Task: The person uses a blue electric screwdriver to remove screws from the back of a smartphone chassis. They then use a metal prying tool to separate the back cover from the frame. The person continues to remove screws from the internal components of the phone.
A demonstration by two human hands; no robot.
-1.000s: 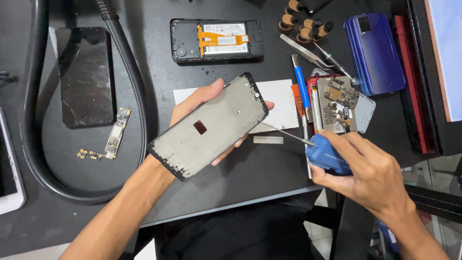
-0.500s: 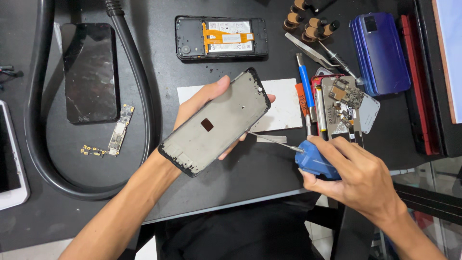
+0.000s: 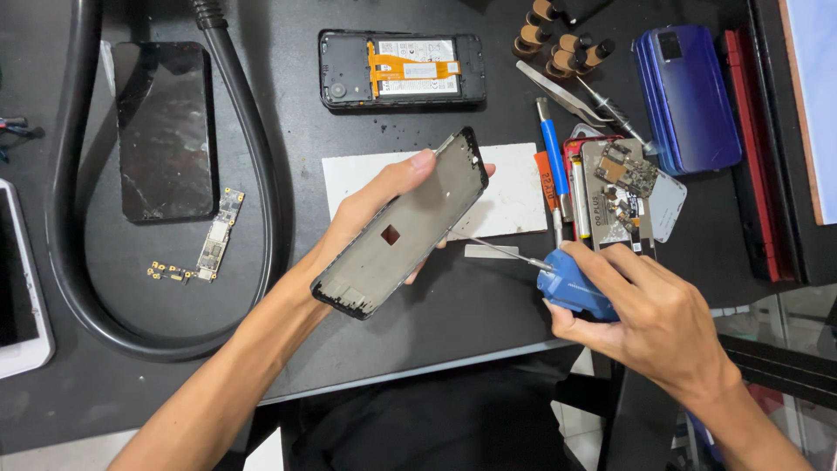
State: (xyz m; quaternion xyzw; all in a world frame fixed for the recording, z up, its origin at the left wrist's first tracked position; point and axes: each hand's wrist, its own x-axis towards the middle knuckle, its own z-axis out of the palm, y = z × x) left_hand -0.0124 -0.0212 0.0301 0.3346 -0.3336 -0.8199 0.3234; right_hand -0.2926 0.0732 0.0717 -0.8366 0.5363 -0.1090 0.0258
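From the head view, the left hand (image 3: 375,209) has a closed grip around a dark phone frame (image 3: 403,228), held tilted above the black desk (image 3: 453,323), fingers wrapped behind it and the thumb on its upper edge. The frame's inner side faces up, with a small reddish patch near its middle. The right hand (image 3: 649,318) is wrapped tight around the blue handle of a screwdriver (image 3: 571,283), whose thin metal shaft points left and reaches the frame's lower right edge.

Under the frame lies a white mat (image 3: 514,196) on the desk. Beyond it sits an opened phone (image 3: 401,70) with an orange flex strip across its insides. To the right are a blue-handled tool (image 3: 552,153), tweezers (image 3: 558,92), a small circuit board (image 3: 623,179) and a blue phone back (image 3: 689,96). At the left a thick black hose (image 3: 261,174) loops around a cracked dark screen (image 3: 164,131) and a narrow logic board (image 3: 218,235). A white phone (image 3: 19,288) lies at the far left edge.
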